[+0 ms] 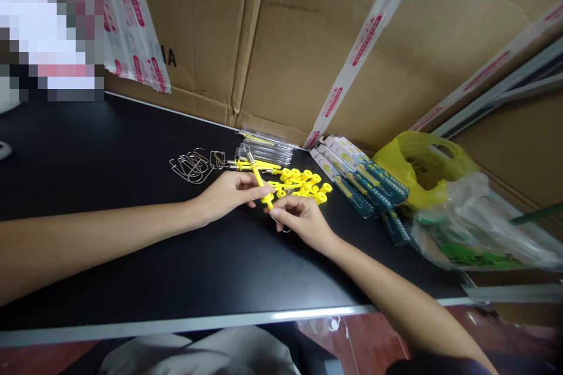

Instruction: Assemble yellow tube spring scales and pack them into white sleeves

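My left hand (237, 190) pinches a yellow plastic rod (257, 173), part of a spring scale, with a metal spring at its upper end. The rod tilts, its spring end pointing away from me. My right hand (303, 217) is closed at its lower end, just below a yellow collar. A thin wire hook (285, 228) pokes out under the right fingers. Beyond my hands lie several yellow knobbed pieces (308, 179) and more yellow rods with springs (255, 164). To their left is a pile of bent wire hooks (191, 165).
Clear plastic tubes (266, 149) lie at the back against cardboard boxes (299, 41). Green and white printed spring scale boxes (358, 173) are stacked on the right, beside a yellow bag (417, 167) and a clear plastic bag (484, 228). The black table (197, 281) has a metal front edge.
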Tool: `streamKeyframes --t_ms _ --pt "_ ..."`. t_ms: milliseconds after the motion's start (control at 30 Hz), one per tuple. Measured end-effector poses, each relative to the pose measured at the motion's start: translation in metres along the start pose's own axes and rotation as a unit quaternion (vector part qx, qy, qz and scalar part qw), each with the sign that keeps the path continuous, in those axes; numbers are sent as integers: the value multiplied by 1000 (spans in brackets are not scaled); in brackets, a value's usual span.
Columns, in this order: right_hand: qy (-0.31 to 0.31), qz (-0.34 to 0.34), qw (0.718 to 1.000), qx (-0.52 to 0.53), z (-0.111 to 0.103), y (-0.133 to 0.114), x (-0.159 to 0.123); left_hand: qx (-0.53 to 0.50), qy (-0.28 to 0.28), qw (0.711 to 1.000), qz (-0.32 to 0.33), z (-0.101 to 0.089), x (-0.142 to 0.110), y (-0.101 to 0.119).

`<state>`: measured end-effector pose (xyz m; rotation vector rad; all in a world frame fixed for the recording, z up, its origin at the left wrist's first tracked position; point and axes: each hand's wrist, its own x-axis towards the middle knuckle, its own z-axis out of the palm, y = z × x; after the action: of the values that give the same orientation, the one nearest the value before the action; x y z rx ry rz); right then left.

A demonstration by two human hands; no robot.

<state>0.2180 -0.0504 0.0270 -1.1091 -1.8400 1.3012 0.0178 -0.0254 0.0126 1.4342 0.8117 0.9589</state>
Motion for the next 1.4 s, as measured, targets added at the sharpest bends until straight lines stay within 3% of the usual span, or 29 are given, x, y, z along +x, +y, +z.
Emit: streamKeyframes --t_ms 233,467,833,933,1033,1200,1267,1400 --pt "-18 0 1000 -20 0 6 1 16 3 1000 17 -1 -1 0" --pt "-21 -88 973 -212 0 3 -1 -24 30 999 20 0 0 -2" --pt "-35 -110 958 -264 -1 -2 -3 -143 36 988 -44 4 -2 5" --pt "-18 -124 958 -257 -4 -6 -2 -128 29 990 -45 4 -2 5" --pt "46 -138 952 -269 -15 -7 2 -108 18 993 -43 4 -3 4" --pt "179 -137 902 -368 -37 2 11 -71 4 997 -29 2 -4 2" --pt "175 -164 874 -423 -40 6 13 -62 -4 998 -26 2 -5 0" --pt "105 -225 811 -530 -29 7 17 -54 -17 998 -17 3 -4 -4"
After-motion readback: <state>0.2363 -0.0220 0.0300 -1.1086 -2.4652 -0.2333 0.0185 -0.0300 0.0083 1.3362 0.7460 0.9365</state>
